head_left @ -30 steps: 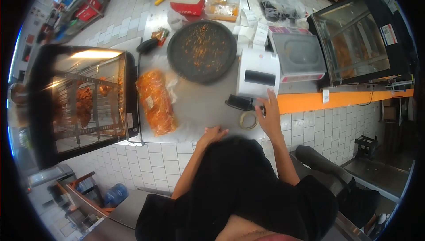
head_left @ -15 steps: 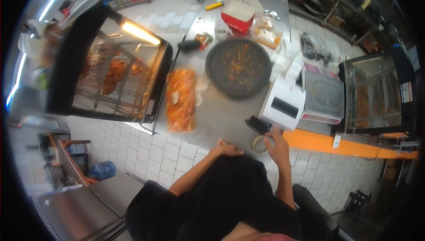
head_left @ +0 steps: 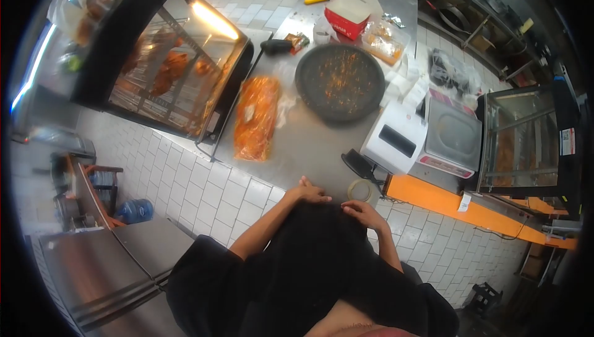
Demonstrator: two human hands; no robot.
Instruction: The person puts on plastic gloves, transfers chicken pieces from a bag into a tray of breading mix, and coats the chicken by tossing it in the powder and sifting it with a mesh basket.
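- Metal worktop (head_left: 318, 148) filled the middle of the room, with tiled floor (head_left: 185, 182) past its near edge, so anything pushed over that side risked a drop.
- At the near edge sat the left hand (head_left: 310, 193), fingers loosely curled, with nothing visible in its grasp (whether it leaned on the metal was hard to tell).
- Close to it, but apart, was the right hand (head_left: 365, 213), fingers bent, seemingly bare too.
- Just past the right hand, by the near right corner, lay the roll of tape (head_left: 351, 189); a careless backward sweep of the knuckles could have flicked it over the edge.
- Beyond the tape, a black plastic piece (head_left: 357, 164) lay just beside the white printer (head_left: 396, 138); a hurried reach could have knocked it against the machine.
- Along the left edge, near the corner, lay the orange wrapped bundle (head_left: 255, 119); its film looked slick, so a bump from the left forearm could have made it slide.
- Farther in stood the dark pan (head_left: 337, 114), strewn with crumbs; jostling it could have spilled them toward the paper slips (head_left: 408, 89).
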